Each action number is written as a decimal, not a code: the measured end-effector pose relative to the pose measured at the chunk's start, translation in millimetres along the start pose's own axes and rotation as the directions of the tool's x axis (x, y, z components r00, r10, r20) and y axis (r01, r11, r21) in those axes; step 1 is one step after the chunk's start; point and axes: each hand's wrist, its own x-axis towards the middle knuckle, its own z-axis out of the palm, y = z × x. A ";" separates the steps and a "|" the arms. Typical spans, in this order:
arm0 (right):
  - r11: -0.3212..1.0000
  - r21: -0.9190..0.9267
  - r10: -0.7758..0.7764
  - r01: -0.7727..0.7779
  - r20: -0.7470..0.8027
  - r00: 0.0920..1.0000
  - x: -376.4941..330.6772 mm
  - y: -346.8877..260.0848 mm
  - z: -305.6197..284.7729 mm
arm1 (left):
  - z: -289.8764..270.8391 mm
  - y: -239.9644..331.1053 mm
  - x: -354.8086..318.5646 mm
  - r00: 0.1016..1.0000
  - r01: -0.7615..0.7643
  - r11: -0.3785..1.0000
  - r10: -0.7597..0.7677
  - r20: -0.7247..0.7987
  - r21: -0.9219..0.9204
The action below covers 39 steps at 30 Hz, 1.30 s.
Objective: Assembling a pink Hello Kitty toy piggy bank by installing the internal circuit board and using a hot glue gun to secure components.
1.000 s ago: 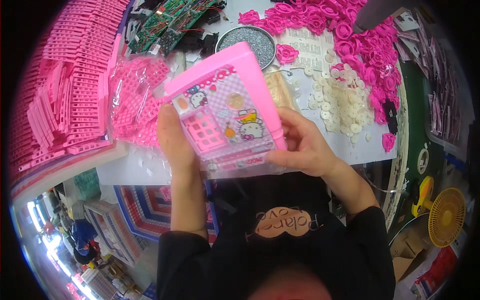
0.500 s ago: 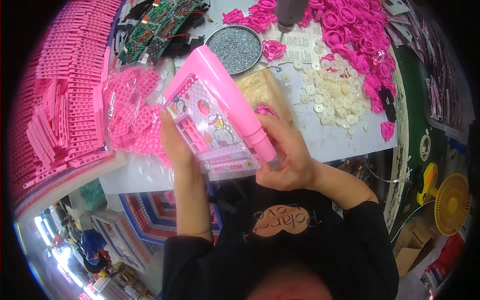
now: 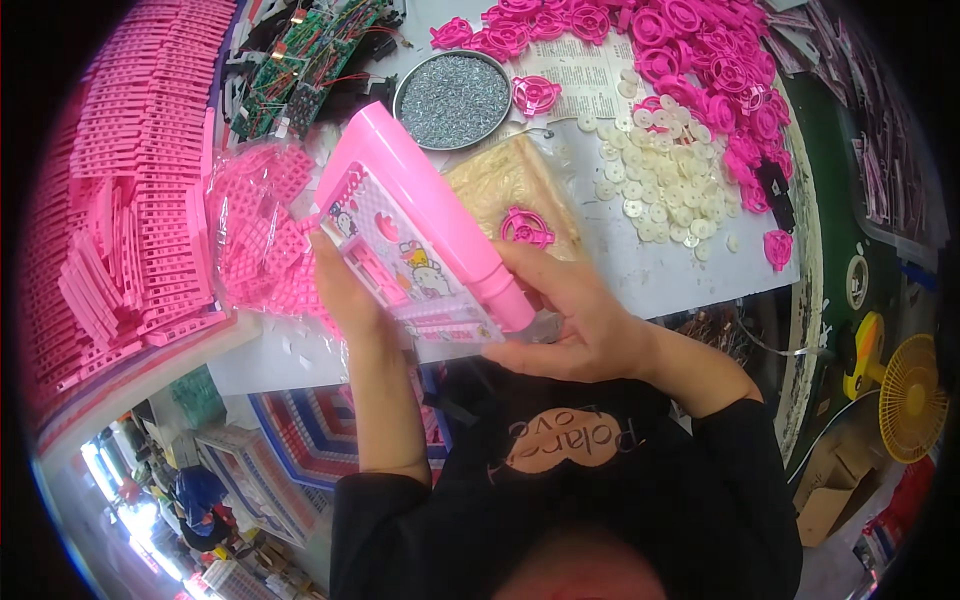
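Tilted above the near edge of the workbench is a pink plastic toy housing with a printed cartoon panel. My left hand grips its left edge, fingers hidden behind it. My right hand holds the narrow lower right end, thumb below and fingers over the top. Just beyond lies a yellowish, plastic-wrapped pad with a magenta ring part on it. A round metal tray full of small screws stands behind the housing. To its left sits a clear bag of pink grid pieces.
Stacked pink plastic strips fill the left side. Green circuit boards with wires lie at the back left. White discs and a heap of magenta ring parts cover the right. A yellow fan stands at far right.
The housing, still in both hands, has shifted slightly left and down in view. The magenta ring on the pad now shows fully. The dark tool hanging at the top is gone from view.
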 end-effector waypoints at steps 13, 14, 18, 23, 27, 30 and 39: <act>0.995 -0.083 -0.071 0.058 -0.153 0.986 0.9 3.8 9.5 | 29.6 39.1 -47.3 0.964 -0.043 0.961 -0.033 0.265 0.274; 0.992 -0.097 -0.097 0.082 -0.163 0.982 1.4 2.9 12.3 | 33.4 43.9 -54.6 0.947 -0.057 0.967 -0.027 0.319 0.250; 0.974 -0.184 -0.169 0.133 -0.194 0.966 0.0 4.0 17.4 | 40.7 39.9 -57.7 0.941 -0.006 0.989 -0.045 0.335 0.151; 0.932 -0.331 -0.217 0.145 -0.192 0.957 -2.6 4.9 17.6 | 43.8 35.7 -55.1 0.947 -0.037 0.983 -0.023 0.319 0.182; 0.929 -0.337 -0.202 0.153 -0.117 0.972 0.3 -4.1 9.9 | 23.1 17.9 -44.3 0.939 -0.289 0.851 0.163 0.303 0.438; 0.988 -0.121 0.082 -0.094 -0.101 0.991 -2.0 -6.9 3.0 | 24.2 14.3 -41.2 0.872 -0.488 0.668 0.355 0.336 0.562; 0.783 0.526 0.429 -0.332 -0.069 0.901 0.4 -3.9 -13.1 | 18.4 24.7 -12.4 0.960 -0.280 0.944 0.280 0.023 0.176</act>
